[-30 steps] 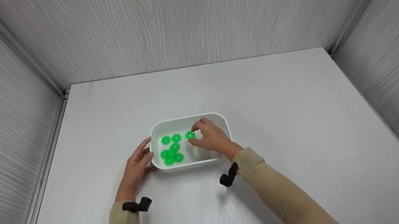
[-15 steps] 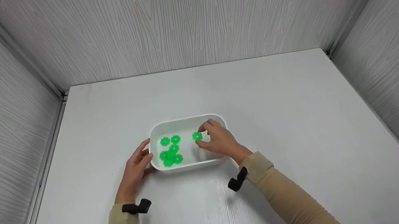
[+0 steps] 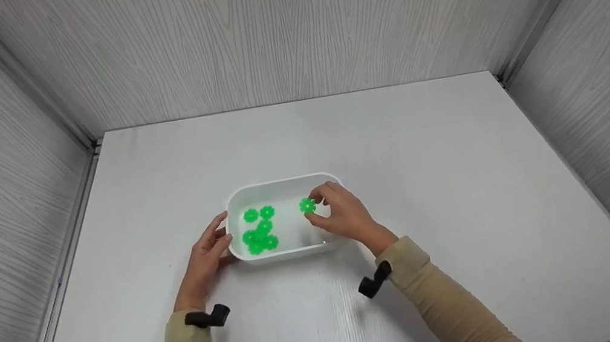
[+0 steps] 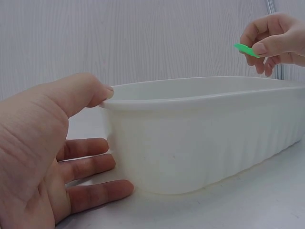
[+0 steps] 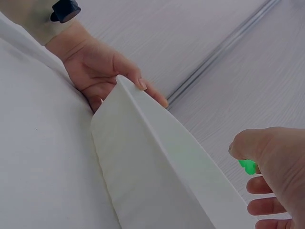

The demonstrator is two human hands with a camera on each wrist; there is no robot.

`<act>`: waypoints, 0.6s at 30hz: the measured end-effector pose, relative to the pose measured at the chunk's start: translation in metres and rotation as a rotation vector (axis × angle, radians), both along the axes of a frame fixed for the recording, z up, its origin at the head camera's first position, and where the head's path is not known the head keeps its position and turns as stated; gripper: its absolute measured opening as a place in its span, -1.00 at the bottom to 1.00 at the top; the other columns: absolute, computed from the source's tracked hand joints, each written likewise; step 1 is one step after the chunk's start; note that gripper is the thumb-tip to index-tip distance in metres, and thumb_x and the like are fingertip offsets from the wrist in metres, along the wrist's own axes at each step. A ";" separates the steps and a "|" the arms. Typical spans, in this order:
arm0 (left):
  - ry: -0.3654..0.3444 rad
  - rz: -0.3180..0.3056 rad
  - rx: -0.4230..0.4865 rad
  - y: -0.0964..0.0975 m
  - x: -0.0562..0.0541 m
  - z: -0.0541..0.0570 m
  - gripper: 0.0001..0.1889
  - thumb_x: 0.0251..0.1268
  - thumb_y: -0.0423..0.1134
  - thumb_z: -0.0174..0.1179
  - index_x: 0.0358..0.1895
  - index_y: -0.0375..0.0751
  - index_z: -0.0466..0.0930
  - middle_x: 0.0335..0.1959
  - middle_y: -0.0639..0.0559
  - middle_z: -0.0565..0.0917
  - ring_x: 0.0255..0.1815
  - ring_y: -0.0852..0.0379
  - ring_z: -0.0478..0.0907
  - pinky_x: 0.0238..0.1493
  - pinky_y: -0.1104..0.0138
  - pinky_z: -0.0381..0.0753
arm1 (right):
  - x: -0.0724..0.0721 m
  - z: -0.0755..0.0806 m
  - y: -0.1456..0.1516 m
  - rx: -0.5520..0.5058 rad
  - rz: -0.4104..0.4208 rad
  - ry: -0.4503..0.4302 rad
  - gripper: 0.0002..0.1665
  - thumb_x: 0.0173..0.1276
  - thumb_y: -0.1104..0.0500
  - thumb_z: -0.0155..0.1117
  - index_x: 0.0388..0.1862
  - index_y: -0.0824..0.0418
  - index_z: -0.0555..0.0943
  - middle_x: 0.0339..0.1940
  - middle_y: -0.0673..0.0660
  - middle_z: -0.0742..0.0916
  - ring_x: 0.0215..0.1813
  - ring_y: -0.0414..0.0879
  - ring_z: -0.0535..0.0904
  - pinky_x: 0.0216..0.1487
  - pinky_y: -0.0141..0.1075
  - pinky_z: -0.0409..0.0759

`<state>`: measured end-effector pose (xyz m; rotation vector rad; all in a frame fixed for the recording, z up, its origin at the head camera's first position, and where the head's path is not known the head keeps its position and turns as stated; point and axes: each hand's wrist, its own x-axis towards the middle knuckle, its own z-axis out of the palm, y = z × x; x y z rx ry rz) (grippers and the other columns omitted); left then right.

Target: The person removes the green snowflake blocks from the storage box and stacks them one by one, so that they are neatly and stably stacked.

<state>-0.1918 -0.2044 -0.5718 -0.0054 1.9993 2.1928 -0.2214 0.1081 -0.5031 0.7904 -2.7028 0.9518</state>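
Tub prob. steadied by L hand, fingers near-straight, thumb on rim; R hand pinches green flower at edge, prob. for control w/o covering it.

Head view: high, farthest, facing forward-down onto the white tub. Left wrist: low, just beside its left end, facing right. Right wrist: near its right end, facing the left, common to both.

Soft, even light across table; faint front sheen, soft shadow beside right sleeve. Right wrist view dimmer, greyish. Head view: green pieces smeary.
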 end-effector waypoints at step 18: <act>-0.038 -0.047 -0.021 0.001 0.007 0.019 -0.47 0.39 -0.21 0.05 0.40 0.12 0.21 0.22 -0.30 0.34 0.15 -0.21 0.35 -0.04 0.11 0.53 | 0.008 0.002 0.029 -0.109 -0.047 0.010 -0.66 0.18 0.13 0.35 -0.11 0.22 0.53 -0.31 0.07 0.58 -0.23 -0.08 0.49 -0.23 -0.23 0.50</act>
